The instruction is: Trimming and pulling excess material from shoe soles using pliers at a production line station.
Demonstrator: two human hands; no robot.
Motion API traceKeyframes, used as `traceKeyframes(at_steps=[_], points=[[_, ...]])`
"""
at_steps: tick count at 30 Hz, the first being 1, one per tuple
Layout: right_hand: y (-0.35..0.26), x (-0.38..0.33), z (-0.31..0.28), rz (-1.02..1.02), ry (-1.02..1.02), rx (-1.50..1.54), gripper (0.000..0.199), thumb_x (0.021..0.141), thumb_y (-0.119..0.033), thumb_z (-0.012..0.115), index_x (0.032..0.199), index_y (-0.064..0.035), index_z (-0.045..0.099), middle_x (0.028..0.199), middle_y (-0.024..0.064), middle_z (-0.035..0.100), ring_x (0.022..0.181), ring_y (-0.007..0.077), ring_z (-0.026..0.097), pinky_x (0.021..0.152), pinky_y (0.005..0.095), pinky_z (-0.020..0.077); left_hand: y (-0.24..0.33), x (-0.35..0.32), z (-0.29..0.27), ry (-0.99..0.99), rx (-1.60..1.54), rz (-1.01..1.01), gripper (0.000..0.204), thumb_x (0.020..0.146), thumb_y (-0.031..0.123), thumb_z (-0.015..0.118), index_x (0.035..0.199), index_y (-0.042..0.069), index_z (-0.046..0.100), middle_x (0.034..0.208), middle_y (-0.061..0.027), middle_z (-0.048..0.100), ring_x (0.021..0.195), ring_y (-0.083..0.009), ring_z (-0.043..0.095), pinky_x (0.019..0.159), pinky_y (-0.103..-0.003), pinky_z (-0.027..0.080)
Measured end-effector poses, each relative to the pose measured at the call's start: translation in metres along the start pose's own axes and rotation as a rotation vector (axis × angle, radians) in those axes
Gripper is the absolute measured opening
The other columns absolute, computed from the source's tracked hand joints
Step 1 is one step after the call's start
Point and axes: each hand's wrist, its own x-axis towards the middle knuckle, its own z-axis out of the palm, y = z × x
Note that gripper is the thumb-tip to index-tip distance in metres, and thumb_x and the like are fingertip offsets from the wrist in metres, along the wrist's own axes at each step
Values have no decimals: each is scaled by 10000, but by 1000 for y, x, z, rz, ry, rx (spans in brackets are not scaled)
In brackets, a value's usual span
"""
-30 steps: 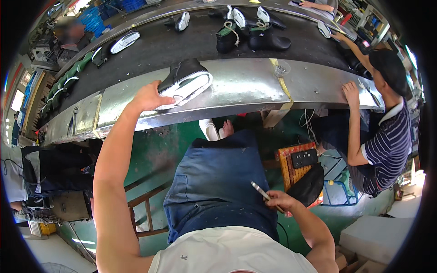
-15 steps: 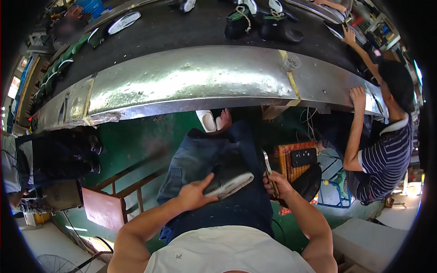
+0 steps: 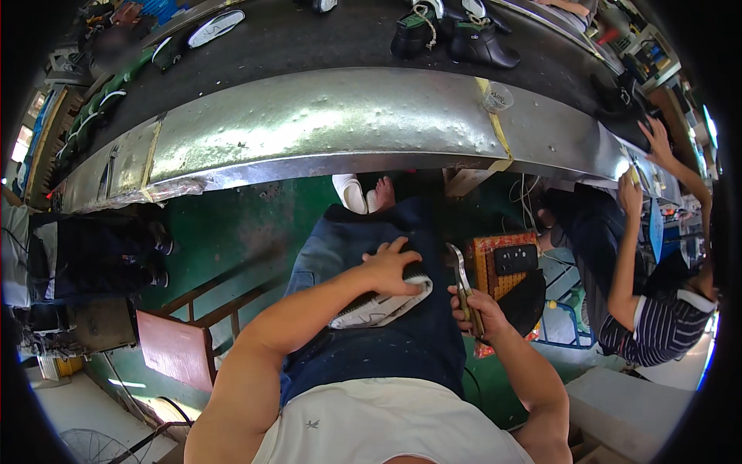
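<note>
A dark shoe upper with a whitish underside (image 3: 371,311) lies tilted across my lap. My left hand (image 3: 390,271) rests over its right end, fingers spread and thumb along the pale edge. Part of the shoe is hidden beneath that hand and wrist. To the right, above the side of my thigh, my right hand (image 3: 483,313) is closed around the handles of metal pincers (image 3: 461,282). Their curved head points away from me, apart from the shoe.
Ahead runs a metal-edged bench (image 3: 309,124) with a dark surface carrying black shoes (image 3: 483,42) and a clear cup (image 3: 497,97). A striped-shirted co-worker (image 3: 657,325) sits at right, beside a woven-topped stool (image 3: 498,271) holding a dark object. A wooden frame (image 3: 178,348) stands at left.
My left hand has moved from the shoe's left end to its right end, and its fingers have spread. The pincers stay in my right hand. The co-worker at right has shifted, reaching to the bench.
</note>
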Motion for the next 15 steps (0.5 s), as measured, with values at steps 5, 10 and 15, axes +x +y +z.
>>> traceKeyframes(at_steps=[5,10,15], points=[[0,0,36,1,-117,-26,546,926,-169,661,1411,25,501,1091,100,621,875,186,606,773,300,514,-78,-32,-28,275,-435,293,776,789,320,839,1472,149,512,1571,-162,328,1459,-359,340,1188,-452,306],[12,13,80,-103,-98,-842,454,968,-136,612,1375,39,514,1106,72,653,924,157,633,840,295,515,-83,-109,-22,666,-694,340,739,855,162,813,1508,154,467,1491,-191,361,1405,-310,366,1187,-384,294],[10,37,144,-90,-162,-1359,353,997,-222,616,1269,3,601,879,78,709,801,178,696,784,323,542,-111,-132,0,757,-726,162,666,952,249,721,1537,183,410,1565,-211,245,1464,-336,292,1204,-416,266]])
